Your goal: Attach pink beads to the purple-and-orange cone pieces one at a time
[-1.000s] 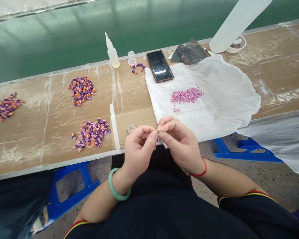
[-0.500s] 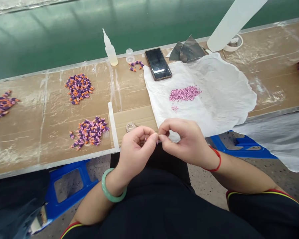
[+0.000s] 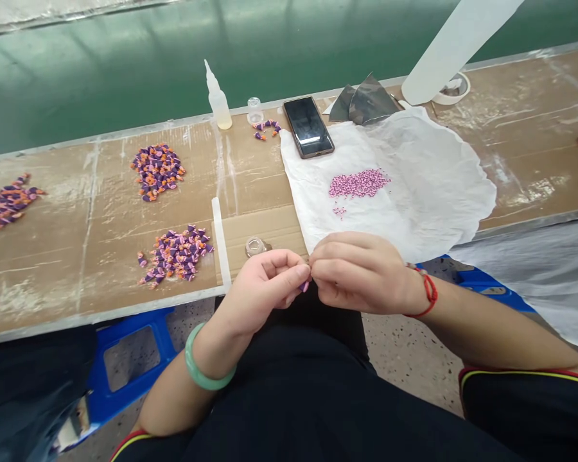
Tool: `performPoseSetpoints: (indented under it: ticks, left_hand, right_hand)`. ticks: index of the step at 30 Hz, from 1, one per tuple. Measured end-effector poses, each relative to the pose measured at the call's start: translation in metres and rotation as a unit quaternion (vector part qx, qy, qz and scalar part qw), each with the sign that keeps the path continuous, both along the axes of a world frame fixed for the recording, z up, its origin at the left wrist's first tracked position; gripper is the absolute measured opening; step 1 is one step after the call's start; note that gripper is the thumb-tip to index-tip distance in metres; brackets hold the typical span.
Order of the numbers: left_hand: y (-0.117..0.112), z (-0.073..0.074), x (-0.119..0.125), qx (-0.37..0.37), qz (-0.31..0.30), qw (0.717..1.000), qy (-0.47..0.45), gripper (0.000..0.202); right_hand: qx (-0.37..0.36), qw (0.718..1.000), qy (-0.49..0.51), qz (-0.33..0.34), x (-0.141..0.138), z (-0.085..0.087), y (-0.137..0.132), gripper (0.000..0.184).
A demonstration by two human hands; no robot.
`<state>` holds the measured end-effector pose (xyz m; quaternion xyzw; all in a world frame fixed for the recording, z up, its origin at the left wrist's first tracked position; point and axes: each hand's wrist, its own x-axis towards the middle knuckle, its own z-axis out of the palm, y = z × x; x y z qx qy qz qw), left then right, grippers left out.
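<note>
My left hand (image 3: 264,292) and my right hand (image 3: 359,273) meet fingertip to fingertip just in front of the table edge, above my lap. Both are closed in a pinch on one small purple piece (image 3: 305,285) that shows between them. A green bangle sits on my left wrist and a red cord on my right. Close by on the cardboard lies a pile of purple, pink and orange pieces (image 3: 177,253) and a small clear cap (image 3: 255,246). A heap of tiny pink beads (image 3: 359,183) rests on a white sheet (image 3: 438,186).
Further back stand a glue bottle (image 3: 218,99), a small clear jar (image 3: 255,110), a black phone (image 3: 309,126) and two more piles of pieces (image 3: 157,164), (image 3: 7,200). Grey foil scraps (image 3: 366,99) and a tape roll (image 3: 450,88) lie at the back right. Blue stools (image 3: 125,359) stand under the table.
Both hands have sunk a little toward my lap and the right hand has turned palm-down over the pinch. The small purple piece now shows between the fingertips.
</note>
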<state>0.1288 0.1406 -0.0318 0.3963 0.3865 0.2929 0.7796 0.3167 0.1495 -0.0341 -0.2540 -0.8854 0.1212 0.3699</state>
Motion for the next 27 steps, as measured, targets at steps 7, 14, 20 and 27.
performPoseSetpoints:
  ticks: [7,14,20,27]
  left_hand:
    - [-0.009,0.009,0.000,0.263,0.115,0.947,0.144,0.020]
    - [-0.011,0.009,-0.002,0.438,0.121,0.860,0.232,0.019]
    - [-0.011,0.005,-0.012,0.387,0.132,0.892,0.193,0.016]
    - [-0.009,-0.017,-0.051,0.249,0.189,0.942,0.121,0.011]
  right_hand:
    - [-0.220,0.969,0.095,-0.065,-0.002,0.010,-0.007,0.013]
    - [-0.368,0.914,0.165,-0.051,-0.014,0.013,-0.013,0.012]
    - [-0.373,0.917,0.140,-0.022,-0.016,0.014,-0.008,0.013]
    - [-0.208,0.974,-0.084,0.011,-0.018,0.011,0.035,0.017]
